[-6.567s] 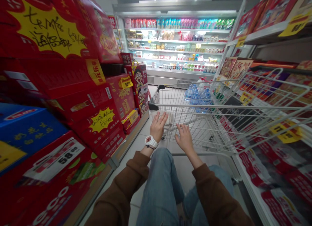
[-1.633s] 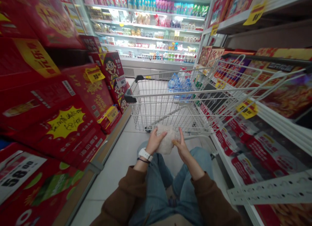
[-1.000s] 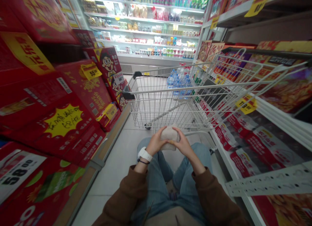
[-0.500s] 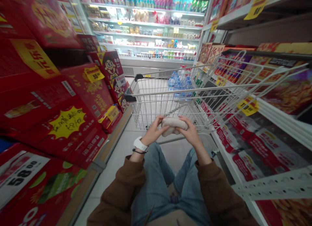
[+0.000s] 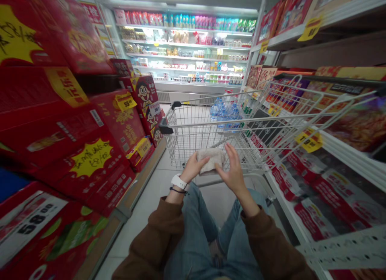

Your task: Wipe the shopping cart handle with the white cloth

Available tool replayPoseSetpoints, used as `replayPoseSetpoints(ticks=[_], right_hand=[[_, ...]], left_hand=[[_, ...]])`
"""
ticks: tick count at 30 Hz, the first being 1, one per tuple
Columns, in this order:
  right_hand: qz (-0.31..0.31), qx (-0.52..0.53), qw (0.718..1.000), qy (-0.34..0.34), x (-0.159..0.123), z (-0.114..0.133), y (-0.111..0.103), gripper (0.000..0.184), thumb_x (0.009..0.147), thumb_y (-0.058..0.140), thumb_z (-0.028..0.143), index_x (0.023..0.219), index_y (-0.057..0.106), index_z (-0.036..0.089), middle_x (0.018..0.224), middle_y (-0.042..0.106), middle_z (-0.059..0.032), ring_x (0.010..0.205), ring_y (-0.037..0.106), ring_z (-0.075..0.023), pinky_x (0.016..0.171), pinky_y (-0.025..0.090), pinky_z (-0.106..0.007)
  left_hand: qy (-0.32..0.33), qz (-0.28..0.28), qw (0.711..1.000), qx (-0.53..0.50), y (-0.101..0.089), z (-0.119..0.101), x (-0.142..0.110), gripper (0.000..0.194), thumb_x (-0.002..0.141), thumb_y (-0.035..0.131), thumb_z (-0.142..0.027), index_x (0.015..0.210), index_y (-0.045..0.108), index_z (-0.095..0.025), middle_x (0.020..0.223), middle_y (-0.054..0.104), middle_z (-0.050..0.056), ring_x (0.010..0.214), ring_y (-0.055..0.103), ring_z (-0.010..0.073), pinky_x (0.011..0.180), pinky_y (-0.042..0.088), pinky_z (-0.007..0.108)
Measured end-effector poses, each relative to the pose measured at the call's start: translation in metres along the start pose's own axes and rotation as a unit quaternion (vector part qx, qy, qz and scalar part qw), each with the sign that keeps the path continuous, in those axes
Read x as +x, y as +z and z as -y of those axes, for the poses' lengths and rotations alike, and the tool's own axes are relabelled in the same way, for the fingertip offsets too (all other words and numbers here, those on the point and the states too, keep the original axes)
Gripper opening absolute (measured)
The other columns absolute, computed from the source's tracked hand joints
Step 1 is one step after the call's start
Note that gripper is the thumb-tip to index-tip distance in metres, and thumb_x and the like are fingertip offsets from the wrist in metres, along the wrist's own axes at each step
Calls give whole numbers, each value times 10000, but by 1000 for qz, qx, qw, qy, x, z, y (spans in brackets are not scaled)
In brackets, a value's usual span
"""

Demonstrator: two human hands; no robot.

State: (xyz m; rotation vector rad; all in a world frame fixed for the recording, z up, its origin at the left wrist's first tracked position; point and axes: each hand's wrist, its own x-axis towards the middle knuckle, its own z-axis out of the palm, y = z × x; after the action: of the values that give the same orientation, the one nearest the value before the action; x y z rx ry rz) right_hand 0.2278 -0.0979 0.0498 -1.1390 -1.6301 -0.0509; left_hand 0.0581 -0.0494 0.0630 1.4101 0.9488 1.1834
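Crumpled pale beige soft packet pinched narrow in L hand, held in front of near end of silver wire shopping cart; R hand open wide, just beside.

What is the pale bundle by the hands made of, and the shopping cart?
The pale crumpled bundle looks like soft cloth or paper with a matte finish, since it creases and dents under the left hand; the picture can't settle which. The shopping cart looks like metal wire with a pale, slightly shiny coating, because its thin rods form a see-through grid.
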Motion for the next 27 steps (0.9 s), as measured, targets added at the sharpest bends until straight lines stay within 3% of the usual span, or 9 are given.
replayPoseSetpoints(ticks=[2, 4, 10, 13, 15, 17, 20, 23, 27], right_hand=[[101, -68, 986, -110, -1, 6, 5, 851, 856, 642, 338, 1553, 189, 161, 1589, 297, -174, 1495, 222, -310, 1193, 260, -565], [144, -120, 970, -157, -4, 7, 14, 928, 845, 657, 296, 1569, 103, 122, 1598, 268, -194, 1504, 191, -318, 1183, 288, -567], [58, -201, 953, -220, -8, -11, 37, 732, 874, 382, 2, 1566, 183, 132, 1501, 461, -157, 1428, 389, -242, 1143, 408, -453], [30, -201, 941, -272, 1, -16, 27, 680, 887, 278, -35, 1542, 278, 148, 1436, 547, -118, 1380, 461, -199, 1114, 450, -385], [5, -197, 938, -285, 12, -19, 14, 653, 901, 259, -39, 1517, 347, 159, 1410, 575, -102, 1383, 457, -191, 1120, 446, -381], [-33, -201, 937, -285, 27, -23, 1, 610, 927, 271, -23, 1481, 422, 185, 1410, 575, -92, 1405, 425, -200, 1139, 424, -406], [-79, -223, 929, -284, 55, -35, -7, 529, 969, 329, 25, 1416, 519, 233, 1429, 556, -75, 1427, 387, -219, 1163, 389, -447], [-85, -252, 926, -268, 77, -51, 2, 513, 980, 351, 38, 1408, 527, 260, 1449, 533, -60, 1427, 386, -218, 1172, 374, -453], [-87, -276, 921, -260, 85, -69, 28, 584, 955, 326, -11, 1453, 465, 262, 1481, 491, -55, 1436, 366, -207, 1177, 369, -424]], left_hand=[[10, 10, 1000, -23, 2, -5, 2, 425, 728, 768, -410, 1040, 650, -145, 1067, 727, 95, 1023, 659, 247, 961, 495, 412], [6, 17, 998, -67, 4, -9, 2, 394, 743, 744, -378, 1053, 658, -151, 1081, 727, 86, 1036, 655, 236, 986, 477, 398], [-93, 35, 983, -154, 2, -7, -5, 453, 740, 695, -383, 1135, 621, -174, 1100, 703, 86, 980, 653, 225, 845, 525, 362], [-96, 60, 993, -42, -14, -14, -7, 413, 804, 610, -497, 1069, 626, -182, 1092, 671, 98, 913, 641, 229, 687, 549, 349], [-28, 26, 996, 80, -31, -25, -5, 384, 830, 566, -529, 966, 632, -177, 1071, 646, 100, 890, 628, 228, 689, 560, 376], [126, -89, 964, 214, -51, -40, 4, 314, 848, 562, -477, 947, 622, -185, 1093, 619, 94, 970, 610, 228, 844, 545, 413], [277, -200, 860, 380, -80, -60, 24, 347, 879, 555, -380, 1168, 559, -189, 1289, 558, 128, 1247, 500, 268, 1113, 364, 492], [262, -178, 806, 500, -104, -68, 48, 304, 919, 518, -365, 1175, 567, -208, 1328, 583, 120, 1322, 451, 298, 1185, 158, 592], [245, -136, 788, 549, -122, -64, 68, 268, 961, 436, -366, 1090, 613, -212, 1189, 671, 88, 1179, 554, 260, 1162, 233, 526]])
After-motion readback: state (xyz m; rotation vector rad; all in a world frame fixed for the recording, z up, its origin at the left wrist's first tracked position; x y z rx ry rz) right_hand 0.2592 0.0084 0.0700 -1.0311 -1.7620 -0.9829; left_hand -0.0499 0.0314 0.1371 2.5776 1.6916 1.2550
